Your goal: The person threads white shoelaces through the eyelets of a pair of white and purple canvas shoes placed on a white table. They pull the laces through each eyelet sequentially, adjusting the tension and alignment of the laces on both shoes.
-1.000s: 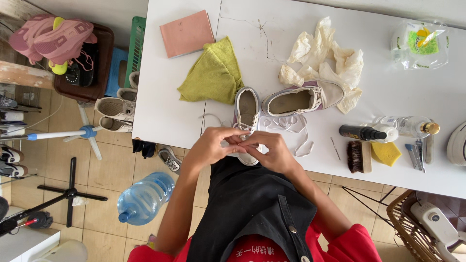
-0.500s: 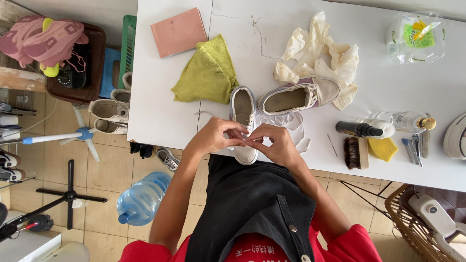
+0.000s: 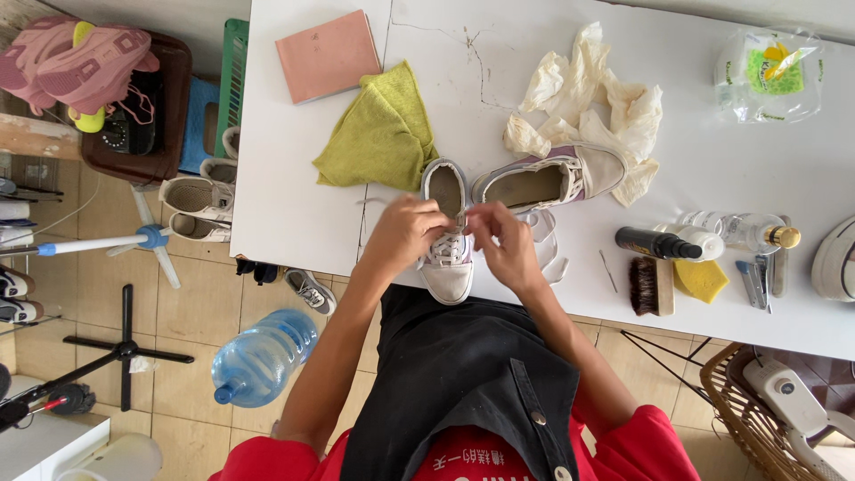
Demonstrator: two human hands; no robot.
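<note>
- The left hand comes up from a bent forearm, its fingers curled and pinched together on the lace at the throat of the sneaker.
- The sneaker lies under both hands, toe hanging over the near edge of the table, heel away from the person.
- The right hand mirrors it just beside, fingers closed on the lace from the other side; the two hands nearly touch over the sneaker.
- Well left of the left hand, beyond the table edge, the tiled floor holds a water jug, a pair of shoes and a pink backpack on a brown stand.
- Past the left hand's knuckles lies a green cloth, and beyond that a pink notebook; bare tabletop lies left of the hand up to the edge.
- Just beyond the right hand a second sneaker lies on its side, touching the first at the heel, with crumpled paper behind it.
- Right of the right hand is a small bare strip, then a black bottle, a brush, a yellow sponge and a clear bottle, close together.
- Far right, a plastic bag sits at the table's far side, and a wicker basket stands on the floor below the near edge.
</note>
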